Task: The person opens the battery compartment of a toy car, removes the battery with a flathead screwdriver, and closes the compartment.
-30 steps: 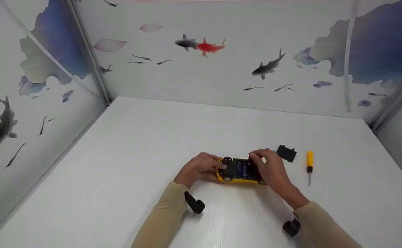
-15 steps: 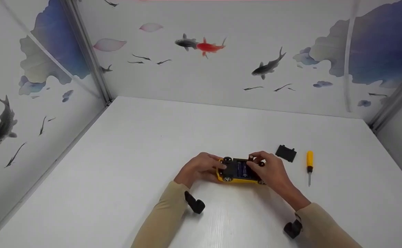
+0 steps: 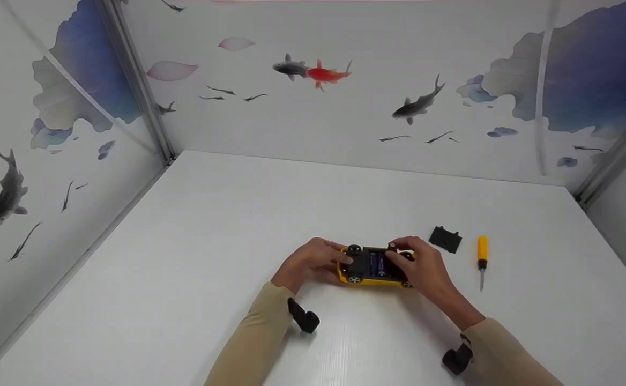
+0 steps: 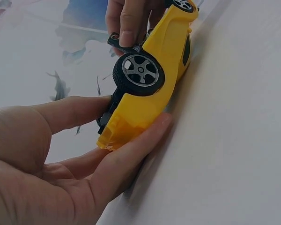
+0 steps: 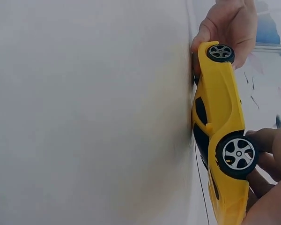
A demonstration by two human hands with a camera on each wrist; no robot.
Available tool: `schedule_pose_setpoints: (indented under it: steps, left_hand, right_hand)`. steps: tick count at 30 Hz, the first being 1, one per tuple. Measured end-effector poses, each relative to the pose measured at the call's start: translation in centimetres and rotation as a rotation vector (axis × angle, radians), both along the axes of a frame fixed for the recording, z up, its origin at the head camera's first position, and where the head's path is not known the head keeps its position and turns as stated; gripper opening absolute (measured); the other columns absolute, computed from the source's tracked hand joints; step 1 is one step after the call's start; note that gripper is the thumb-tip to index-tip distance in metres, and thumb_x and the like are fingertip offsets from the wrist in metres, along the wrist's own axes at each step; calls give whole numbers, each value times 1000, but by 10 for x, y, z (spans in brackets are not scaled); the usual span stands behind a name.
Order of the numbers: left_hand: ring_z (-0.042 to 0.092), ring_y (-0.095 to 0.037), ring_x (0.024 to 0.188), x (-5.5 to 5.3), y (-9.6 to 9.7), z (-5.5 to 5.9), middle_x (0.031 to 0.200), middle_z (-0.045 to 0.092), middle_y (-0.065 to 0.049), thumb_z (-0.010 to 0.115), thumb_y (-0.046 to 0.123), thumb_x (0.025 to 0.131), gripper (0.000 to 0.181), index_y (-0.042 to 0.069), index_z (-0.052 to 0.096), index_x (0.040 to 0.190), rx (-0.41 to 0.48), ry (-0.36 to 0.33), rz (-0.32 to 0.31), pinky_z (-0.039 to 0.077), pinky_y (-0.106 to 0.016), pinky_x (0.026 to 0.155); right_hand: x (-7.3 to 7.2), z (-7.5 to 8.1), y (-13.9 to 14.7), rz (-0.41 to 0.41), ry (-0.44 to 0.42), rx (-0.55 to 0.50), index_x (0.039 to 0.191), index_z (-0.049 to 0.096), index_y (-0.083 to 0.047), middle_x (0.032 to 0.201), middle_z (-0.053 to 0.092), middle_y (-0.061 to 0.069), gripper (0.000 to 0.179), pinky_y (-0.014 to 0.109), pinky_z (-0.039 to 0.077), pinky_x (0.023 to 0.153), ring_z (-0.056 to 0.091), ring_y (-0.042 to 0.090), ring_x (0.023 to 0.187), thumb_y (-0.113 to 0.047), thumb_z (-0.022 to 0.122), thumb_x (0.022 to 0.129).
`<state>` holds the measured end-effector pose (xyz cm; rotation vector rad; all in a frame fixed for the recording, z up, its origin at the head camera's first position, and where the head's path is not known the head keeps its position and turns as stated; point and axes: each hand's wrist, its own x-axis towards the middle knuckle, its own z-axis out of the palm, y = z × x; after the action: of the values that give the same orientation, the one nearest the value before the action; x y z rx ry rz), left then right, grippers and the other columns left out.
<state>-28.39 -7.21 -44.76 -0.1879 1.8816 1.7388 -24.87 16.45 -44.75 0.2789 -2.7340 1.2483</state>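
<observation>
A yellow toy car [image 3: 374,283] lies upside down, its black underside and wheels facing up. In the open battery compartment [image 3: 377,264] of its underside sit bluish batteries. My left hand [image 3: 315,260] grips one end of the car, thumb on the underside and fingers beneath the yellow body, as the left wrist view also shows. Over the compartment, my right hand [image 3: 422,265] pinches a small dark battery [image 4: 116,43], whose metal end shows past the thumb. In the right wrist view, the car's body hides most of the right fingertips.
Right of the car lies a black battery cover [image 3: 445,239] on the white table [image 3: 248,214]. Beyond it is a screwdriver [image 3: 482,257] with a yellow handle. Walls printed with fish enclose the table at the back and sides.
My right fingers have come down and slightly left at the compartment, and the end of the pinched battery has come into sight. My left hand and the car have stayed put.
</observation>
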Motion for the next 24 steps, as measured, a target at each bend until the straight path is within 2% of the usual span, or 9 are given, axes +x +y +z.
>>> schedule_pose_setpoints:
  steps: [8,12,17,24]
  left_hand:
    - [69,-29,109,-2,2,0,124,67,-20,77,7,85,49,4,63,132,-21,-24,19,62,-40,86]
    - [68,-30,110,-2,2,0,125,66,-21,76,5,86,49,3,62,133,-8,-35,22,62,-41,86]
    - [69,-30,109,-2,1,-1,124,67,-20,75,6,87,48,2,62,133,-6,-28,14,62,-41,86]
    - [69,-30,108,-2,2,-1,123,67,-20,77,6,86,48,3,64,131,-15,-34,25,63,-41,84]
  right_hand:
    - [1,12,9,-50,-76,-175,128,62,-9,125,66,11,34,39,54,103,64,26,119,-29,63,100]
    - [2,15,15,-60,-78,-175,129,62,-10,124,68,11,37,25,56,97,64,22,115,-32,61,100]
    - [3,17,24,-75,-55,-159,132,61,-11,122,68,11,37,10,51,86,62,17,109,-31,59,102]
    - [2,18,42,-85,-53,-185,136,58,-7,119,67,15,39,10,54,82,64,8,97,-27,56,103]
